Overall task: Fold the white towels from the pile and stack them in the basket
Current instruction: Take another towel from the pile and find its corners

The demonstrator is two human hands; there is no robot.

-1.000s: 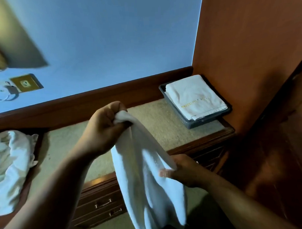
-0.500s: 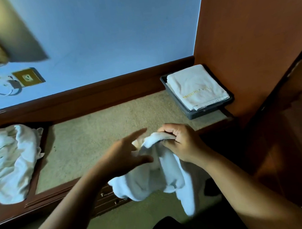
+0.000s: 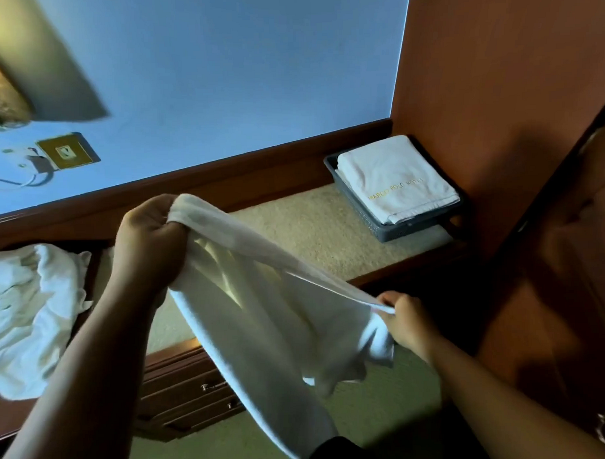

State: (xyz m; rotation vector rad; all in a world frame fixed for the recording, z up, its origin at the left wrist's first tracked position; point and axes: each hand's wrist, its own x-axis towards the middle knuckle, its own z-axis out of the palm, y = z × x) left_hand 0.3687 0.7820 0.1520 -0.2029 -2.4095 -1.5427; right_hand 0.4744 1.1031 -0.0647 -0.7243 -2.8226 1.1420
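- A white towel point(image 3: 263, 316) hangs in the air over the near edge of the beige dresser top point(image 3: 311, 236), its upper hem drawn taut between two hands.
- The left hand point(image 3: 147, 241) is fisted around one corner, held high and to the far left. The right hand point(image 3: 409, 323) pinches the other corner lower and nearer, on the right, with thumb and fingers closed on the hem.
- Below that line the cloth sags in loose folds, and its bottom edge drops in front of the drawers point(image 3: 197, 387).
- I judge it light, soft and limp. It should keep no shape unless it is held by its corners or laid flat, and the rough weave should not slip easily.
- I would hold it by the two corners of one hem, as here, and the next fold likely wants the lower corners raised to meet them.
- The unfolded pile point(image 3: 26, 318) lies at the left. The grey basket point(image 3: 411, 231), far right, already holds a folded towel point(image 3: 395, 181) with gold lettering.
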